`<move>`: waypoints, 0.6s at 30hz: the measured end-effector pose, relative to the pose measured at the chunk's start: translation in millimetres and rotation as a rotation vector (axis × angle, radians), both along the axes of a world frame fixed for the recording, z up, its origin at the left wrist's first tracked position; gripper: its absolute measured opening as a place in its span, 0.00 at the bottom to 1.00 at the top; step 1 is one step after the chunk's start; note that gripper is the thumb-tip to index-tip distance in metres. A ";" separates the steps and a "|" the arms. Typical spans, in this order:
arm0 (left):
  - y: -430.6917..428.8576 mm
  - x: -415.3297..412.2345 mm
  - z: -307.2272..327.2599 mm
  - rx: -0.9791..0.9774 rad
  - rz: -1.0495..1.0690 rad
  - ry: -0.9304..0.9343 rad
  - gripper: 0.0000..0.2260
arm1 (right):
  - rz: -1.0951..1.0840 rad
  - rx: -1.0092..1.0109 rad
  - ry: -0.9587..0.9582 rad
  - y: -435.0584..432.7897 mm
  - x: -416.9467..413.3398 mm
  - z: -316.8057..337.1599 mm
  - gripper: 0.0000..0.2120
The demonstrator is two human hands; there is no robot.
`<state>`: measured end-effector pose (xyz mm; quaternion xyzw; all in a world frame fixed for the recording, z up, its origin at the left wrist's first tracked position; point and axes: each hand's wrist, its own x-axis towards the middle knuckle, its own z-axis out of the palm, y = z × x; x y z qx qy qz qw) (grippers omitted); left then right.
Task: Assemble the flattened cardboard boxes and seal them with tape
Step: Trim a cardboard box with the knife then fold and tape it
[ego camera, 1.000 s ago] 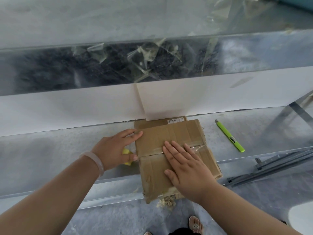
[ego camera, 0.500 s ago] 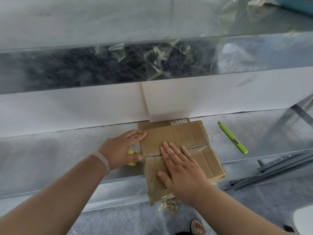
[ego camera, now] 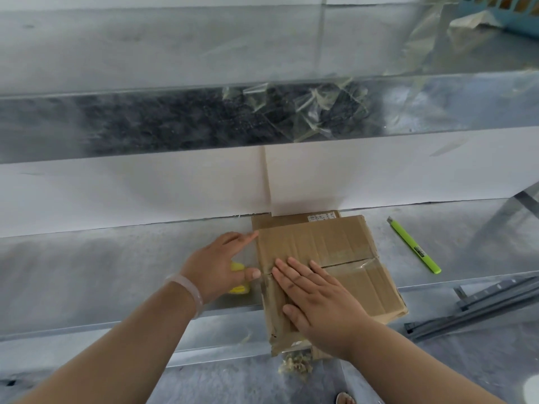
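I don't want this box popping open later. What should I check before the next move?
1. Flaps of the box closed and meeting at the seam: ok.
2. Right hand flat on the flaps, pressing them down: ok.
3. Tape along the whole seam: cannot tell; clear tape shows to the right of the hand, the rest is covered.
4. Left hand holds the yellow tape dispenser at the box's left edge: ok.
5. Box fully resting on the table: not ok; its near end overhangs the edge.
6. Green knife within reach, lying to the right of the box and apart from it: ok.
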<state>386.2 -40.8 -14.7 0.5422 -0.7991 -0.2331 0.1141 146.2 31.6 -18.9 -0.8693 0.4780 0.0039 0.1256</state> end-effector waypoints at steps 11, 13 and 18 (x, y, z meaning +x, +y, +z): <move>29.0 25.4 -1.6 0.073 0.128 0.197 0.13 | 0.007 0.012 0.025 -0.3 -0.3 0.5 0.29; 29.3 23.6 -2.7 0.037 0.129 0.115 0.16 | 0.006 0.014 0.023 -1.0 0.0 1.3 0.29; 26.6 15.9 -0.7 0.033 0.118 -0.079 0.23 | 0.002 0.015 0.036 -1.1 0.4 3.0 0.30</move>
